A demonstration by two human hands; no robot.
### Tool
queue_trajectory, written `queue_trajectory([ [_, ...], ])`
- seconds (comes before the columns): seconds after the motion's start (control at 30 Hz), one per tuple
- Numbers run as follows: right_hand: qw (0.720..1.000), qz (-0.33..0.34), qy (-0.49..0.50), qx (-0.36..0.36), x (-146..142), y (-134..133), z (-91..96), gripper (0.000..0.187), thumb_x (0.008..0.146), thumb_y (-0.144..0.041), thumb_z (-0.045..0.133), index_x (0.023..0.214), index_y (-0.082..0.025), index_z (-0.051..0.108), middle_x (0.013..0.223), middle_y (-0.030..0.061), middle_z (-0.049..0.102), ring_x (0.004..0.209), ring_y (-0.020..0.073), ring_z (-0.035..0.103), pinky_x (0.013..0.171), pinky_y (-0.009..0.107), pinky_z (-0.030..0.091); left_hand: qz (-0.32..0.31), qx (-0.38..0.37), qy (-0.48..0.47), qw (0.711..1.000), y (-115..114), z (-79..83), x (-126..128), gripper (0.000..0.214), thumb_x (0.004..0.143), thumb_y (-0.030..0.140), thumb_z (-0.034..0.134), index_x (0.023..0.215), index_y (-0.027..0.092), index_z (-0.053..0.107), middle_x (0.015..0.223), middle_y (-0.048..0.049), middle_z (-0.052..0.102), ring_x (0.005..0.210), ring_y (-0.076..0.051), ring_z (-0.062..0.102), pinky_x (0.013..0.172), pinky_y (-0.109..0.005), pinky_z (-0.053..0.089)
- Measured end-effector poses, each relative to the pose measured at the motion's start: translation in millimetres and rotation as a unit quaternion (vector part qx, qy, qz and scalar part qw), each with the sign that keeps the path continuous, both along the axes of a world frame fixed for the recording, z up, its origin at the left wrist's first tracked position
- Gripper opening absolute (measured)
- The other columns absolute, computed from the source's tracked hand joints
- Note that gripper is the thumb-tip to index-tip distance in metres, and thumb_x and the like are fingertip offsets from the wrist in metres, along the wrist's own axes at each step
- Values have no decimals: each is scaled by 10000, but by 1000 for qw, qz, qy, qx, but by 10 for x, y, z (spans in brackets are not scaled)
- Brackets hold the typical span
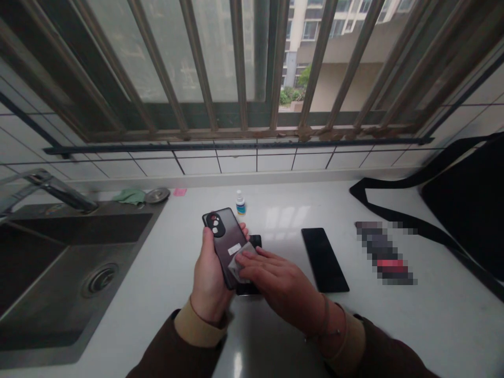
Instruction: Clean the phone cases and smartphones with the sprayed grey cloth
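My left hand [210,273] is closed around a dark translucent phone case [226,231], holding it tilted above the counter with its camera cutout at the upper left. A small white label sticks to its back. The fingers of my right hand [279,275] press a crumpled grey cloth [242,260] against the lower right part of the case. Whether a phone sits inside the case I cannot tell. Beneath my hands lies a black phone [255,241], mostly covered. Beyond them a small white spray bottle [240,202] with a blue label stands upright.
A flat black phone [325,260] lies right of my hands, and a blurred-out item [384,252] farther right. A black bag [468,205] with a strap fills the right side. At left is a steel sink [129,257] with a faucet [59,191], a green cloth [132,196] and a drain strainer [157,195].
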State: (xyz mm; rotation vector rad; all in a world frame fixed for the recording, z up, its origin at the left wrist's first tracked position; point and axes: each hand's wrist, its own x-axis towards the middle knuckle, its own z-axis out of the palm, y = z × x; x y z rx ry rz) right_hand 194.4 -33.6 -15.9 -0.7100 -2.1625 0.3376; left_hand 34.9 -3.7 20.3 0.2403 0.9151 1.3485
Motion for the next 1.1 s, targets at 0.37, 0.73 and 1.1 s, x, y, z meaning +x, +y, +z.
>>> queue_trajectory([
  [0.37,913,-106,219,-326,-100,-3,-34,163,1072,-287,585,1123,-238,732,976,24,820,859,179,787,759,282,631,109,159,113,975,-183,26,40,737,1015,696,587,1665,442,347,1226,-73,794,1073,-272,781,881,-417,653],
  [0.73,607,55,446,-656,-296,-52,-130,395,833,-478,908,1018,-195,703,936,27,750,786,157,717,773,303,626,204,343,326,857,-319,-165,144,856,866,746,747,1573,407,404,1305,-92,698,1217,-316,695,1139,-524,502],
  [1.1,592,55,404,-695,-131,23,-52,485,753,-494,963,1028,-154,754,968,51,770,827,157,734,766,294,615,97,339,615,705,-29,-304,-190,713,1090,503,531,1725,310,269,1522,-174,515,1269,-299,606,1068,-511,535],
])
